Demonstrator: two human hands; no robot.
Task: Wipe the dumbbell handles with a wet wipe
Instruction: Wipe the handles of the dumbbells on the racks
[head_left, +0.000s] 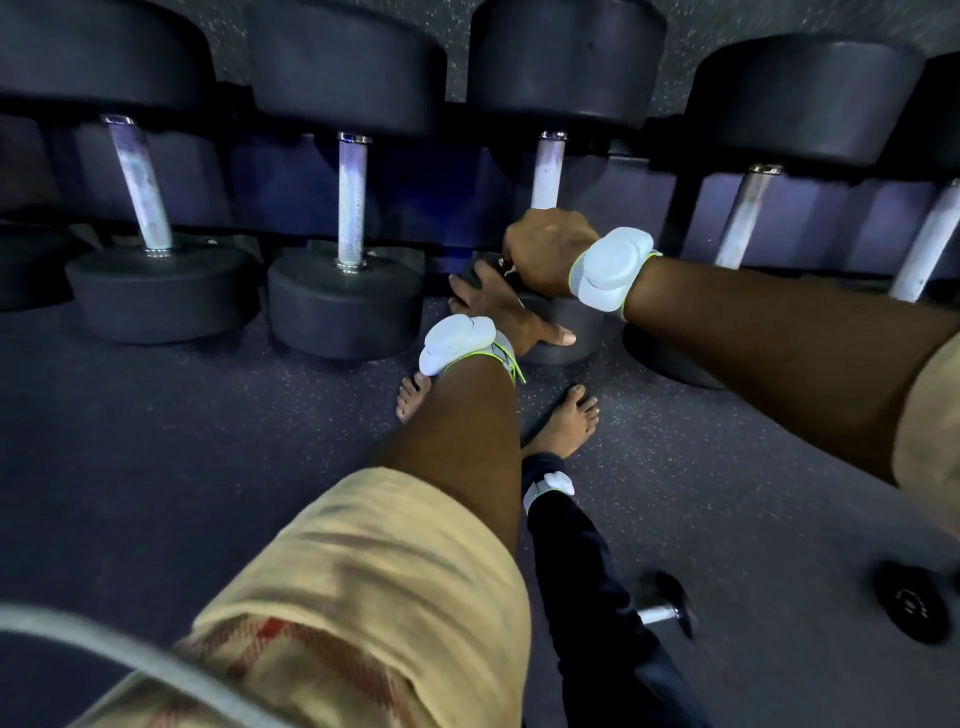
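Sleeve (363, 561) rolled, my left hand (493, 306) lay flat-fingered on the dumbbell head (582, 322) — right hand (548, 249) gripped handle (548, 171) and wet wipe (510, 270); best twisted upward.

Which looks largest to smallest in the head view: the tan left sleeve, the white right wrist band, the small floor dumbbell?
1. left sleeve, helped by nearness to camera
2. right wrist band
3. small dumbbell, partly hidden by a leg
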